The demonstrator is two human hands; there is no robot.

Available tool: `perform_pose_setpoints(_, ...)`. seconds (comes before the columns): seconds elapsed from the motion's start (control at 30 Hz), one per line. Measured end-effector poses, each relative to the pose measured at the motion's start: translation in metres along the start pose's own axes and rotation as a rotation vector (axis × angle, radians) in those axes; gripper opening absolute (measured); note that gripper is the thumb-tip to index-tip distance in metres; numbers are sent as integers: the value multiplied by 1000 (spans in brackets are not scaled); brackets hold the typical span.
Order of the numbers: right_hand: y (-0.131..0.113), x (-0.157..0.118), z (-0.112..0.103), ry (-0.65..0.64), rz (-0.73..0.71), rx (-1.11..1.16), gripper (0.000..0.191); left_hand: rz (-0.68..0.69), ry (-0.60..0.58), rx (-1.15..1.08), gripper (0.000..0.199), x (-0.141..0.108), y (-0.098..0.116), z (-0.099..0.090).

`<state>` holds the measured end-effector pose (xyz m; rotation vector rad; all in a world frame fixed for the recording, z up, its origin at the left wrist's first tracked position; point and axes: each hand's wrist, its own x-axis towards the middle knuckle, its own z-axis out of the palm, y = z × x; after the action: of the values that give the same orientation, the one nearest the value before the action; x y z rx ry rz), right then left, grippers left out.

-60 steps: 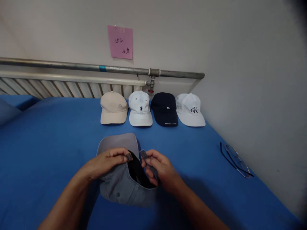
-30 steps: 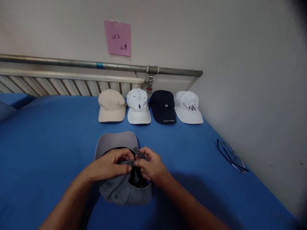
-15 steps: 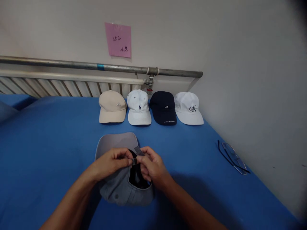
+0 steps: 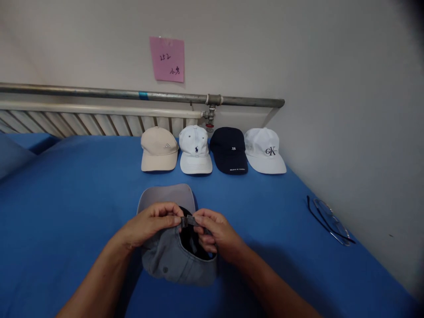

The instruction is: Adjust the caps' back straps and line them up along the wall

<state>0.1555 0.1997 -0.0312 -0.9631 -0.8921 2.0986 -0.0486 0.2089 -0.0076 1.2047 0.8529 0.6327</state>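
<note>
A grey cap (image 4: 175,265) lies on the blue sheet with its brim pointing away and its back opening toward the right. My left hand (image 4: 154,223) pinches the buckle side of its rear strap, at the edge of the opening. Between thumb and fingers, my right hand (image 4: 217,232) grips the strap's end (image 4: 191,220), which meets the small dark buckle (image 4: 183,222). Whether the strap passes through the buckle is too small to tell.
Behind, in a row, are a beige cap (image 4: 159,149), a white cap (image 4: 195,150), a dark navy cap (image 4: 229,150) and another white cap (image 4: 265,151). Glasses (image 4: 329,223) lie at the right near the wall. A metal pipe (image 4: 109,93) and radiator run behind the blue sheet (image 4: 82,190).
My right hand has shifted its hold on the strap's end, which stood up toward the upper left and now lies flatter, pointing at the buckle. The whole view has shifted slightly.
</note>
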Motion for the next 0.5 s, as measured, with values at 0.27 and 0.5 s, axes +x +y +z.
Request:
perform_pose_setpoints(0.27,0,2,0,-129,78,73,28,-13,-7,-27,14,1,0,2)
perform_pose_setpoints(0.5,2,2,1,-128,91,19,25,-21,-4,-4,14,1,0,5)
